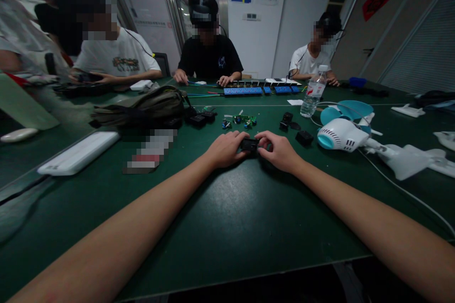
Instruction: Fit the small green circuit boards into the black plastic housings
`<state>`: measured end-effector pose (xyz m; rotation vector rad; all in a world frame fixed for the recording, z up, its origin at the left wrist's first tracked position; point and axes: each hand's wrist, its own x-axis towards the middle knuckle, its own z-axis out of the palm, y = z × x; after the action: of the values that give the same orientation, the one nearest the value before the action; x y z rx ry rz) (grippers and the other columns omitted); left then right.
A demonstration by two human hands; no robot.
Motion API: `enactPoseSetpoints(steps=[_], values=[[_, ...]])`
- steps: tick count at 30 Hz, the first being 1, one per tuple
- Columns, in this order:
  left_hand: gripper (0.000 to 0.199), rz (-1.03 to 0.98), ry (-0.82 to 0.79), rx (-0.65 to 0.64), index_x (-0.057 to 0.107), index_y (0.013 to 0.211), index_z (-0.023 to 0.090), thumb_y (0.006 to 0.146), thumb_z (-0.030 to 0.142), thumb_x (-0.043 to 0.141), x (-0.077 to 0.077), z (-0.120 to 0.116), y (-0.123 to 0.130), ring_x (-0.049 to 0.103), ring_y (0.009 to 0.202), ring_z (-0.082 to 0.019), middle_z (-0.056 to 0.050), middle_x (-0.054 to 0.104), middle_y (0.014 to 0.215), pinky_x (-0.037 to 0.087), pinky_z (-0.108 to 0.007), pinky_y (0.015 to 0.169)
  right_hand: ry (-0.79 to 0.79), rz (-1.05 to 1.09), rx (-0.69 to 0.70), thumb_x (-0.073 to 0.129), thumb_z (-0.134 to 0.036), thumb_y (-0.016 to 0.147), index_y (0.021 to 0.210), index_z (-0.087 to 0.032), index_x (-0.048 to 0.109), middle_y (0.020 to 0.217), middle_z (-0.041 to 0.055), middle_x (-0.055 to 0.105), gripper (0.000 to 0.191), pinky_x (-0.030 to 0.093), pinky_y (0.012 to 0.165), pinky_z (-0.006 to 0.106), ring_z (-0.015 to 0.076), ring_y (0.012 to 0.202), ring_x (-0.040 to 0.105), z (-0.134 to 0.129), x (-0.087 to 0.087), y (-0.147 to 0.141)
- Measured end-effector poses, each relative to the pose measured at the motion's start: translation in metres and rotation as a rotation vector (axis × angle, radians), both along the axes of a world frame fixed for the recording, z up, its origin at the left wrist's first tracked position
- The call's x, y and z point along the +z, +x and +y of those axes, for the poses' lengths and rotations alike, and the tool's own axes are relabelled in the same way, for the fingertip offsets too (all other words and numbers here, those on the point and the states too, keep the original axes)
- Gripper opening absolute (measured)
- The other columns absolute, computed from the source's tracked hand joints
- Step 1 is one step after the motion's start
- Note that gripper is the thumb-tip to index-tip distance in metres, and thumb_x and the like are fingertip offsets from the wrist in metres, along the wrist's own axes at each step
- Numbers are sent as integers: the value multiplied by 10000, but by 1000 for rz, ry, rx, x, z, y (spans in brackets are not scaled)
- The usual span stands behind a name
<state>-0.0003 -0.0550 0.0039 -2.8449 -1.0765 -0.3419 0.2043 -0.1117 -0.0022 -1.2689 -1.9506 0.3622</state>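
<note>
Between my two hands is a small black plastic housing (250,144), held low over the green table. The fingers of my left hand (227,147) close around its left end. My right hand (277,149) pinches at its right end with thumb and fingers; whether a separate small part is between them is too small to tell. Just beyond lie several small green circuit boards (245,120) with blue parts. Right of my right hand are a black box-shaped piece (304,138) and further black parts (285,120).
A white power strip (81,152) and a dark bag (142,108) lie to the left. On the right are a water bottle (314,92) and a white-and-teal fan (343,135) with its cable. Blue blocks (243,91) line the far side, where several people sit.
</note>
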Motion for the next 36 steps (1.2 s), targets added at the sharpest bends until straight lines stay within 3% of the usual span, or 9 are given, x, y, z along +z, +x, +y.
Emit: enactPoseSetpoints(steps=[4, 8, 14, 30, 36], values=[[430, -1, -1, -4, 499, 1280, 211, 918, 439, 548, -2, 2, -1, 626, 1030, -276, -104, 648, 1133, 480, -383, 867, 106, -55, -138, 586, -136, 774, 1024, -179, 666, 897, 55, 687, 266, 502, 810, 341, 198, 827, 629, 8, 0, 11], [425, -8, -1, -10, 501, 1274, 214, 919, 446, 541, -3, 3, -1, 626, 1022, -274, -103, 648, 1138, 478, -385, 867, 183, -207, -218, 589, -156, 793, 1115, -163, 673, 1106, 125, 691, 333, 443, 1001, 474, 284, 1056, 602, 18, -4, 24], [419, 4, 0, -1, 510, 1260, 211, 921, 455, 540, -1, 2, -1, 628, 1012, -270, -99, 651, 1117, 478, -375, 856, 64, -361, -185, 602, -166, 805, 1252, -137, 630, 1291, 174, 604, 449, 423, 1012, 511, 330, 1201, 516, 20, -11, 22], [409, 11, 9, 0, 512, 1254, 213, 925, 454, 535, -2, 2, 0, 629, 1015, -265, -90, 651, 1124, 476, -364, 851, 45, -374, -125, 624, -123, 792, 953, -162, 659, 1001, 107, 676, 169, 462, 880, 382, 261, 963, 598, 15, -3, 18], [416, 5, 12, -4, 517, 1256, 206, 923, 455, 539, -3, 3, 0, 630, 1010, -272, -96, 652, 1129, 475, -370, 850, 34, -358, -114, 645, -120, 792, 933, -172, 649, 959, 79, 692, 150, 453, 843, 341, 235, 920, 615, 15, -3, 17]])
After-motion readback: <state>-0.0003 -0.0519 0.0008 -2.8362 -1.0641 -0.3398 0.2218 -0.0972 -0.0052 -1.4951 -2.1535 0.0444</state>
